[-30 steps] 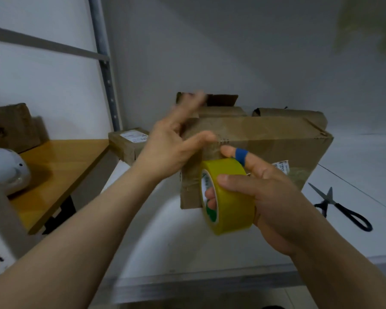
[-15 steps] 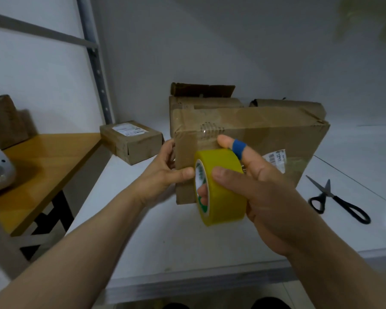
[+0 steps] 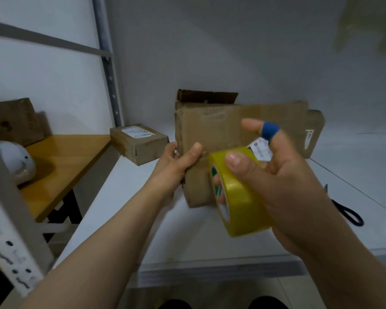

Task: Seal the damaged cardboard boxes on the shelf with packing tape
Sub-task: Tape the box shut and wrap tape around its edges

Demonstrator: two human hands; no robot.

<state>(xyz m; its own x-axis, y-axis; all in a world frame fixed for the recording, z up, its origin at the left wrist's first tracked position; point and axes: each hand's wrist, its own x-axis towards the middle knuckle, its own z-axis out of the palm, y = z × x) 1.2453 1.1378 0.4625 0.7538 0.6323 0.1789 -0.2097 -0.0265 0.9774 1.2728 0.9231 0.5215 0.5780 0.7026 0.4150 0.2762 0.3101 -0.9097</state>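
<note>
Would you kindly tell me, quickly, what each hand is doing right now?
Left hand: grips the left edge of the large brown cardboard box.
Right hand: holds the yellow roll of packing tape, fingers through its core.

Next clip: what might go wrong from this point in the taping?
1. The left hand grips the cardboard box only at its left edge, and the box looks blurred; it may twist or slip.
2. The right hand alone holds the yellow tape roll, so tape could go on crooked.
3. The scissors lie mostly hidden behind the right forearm, easy to knock.
</note>
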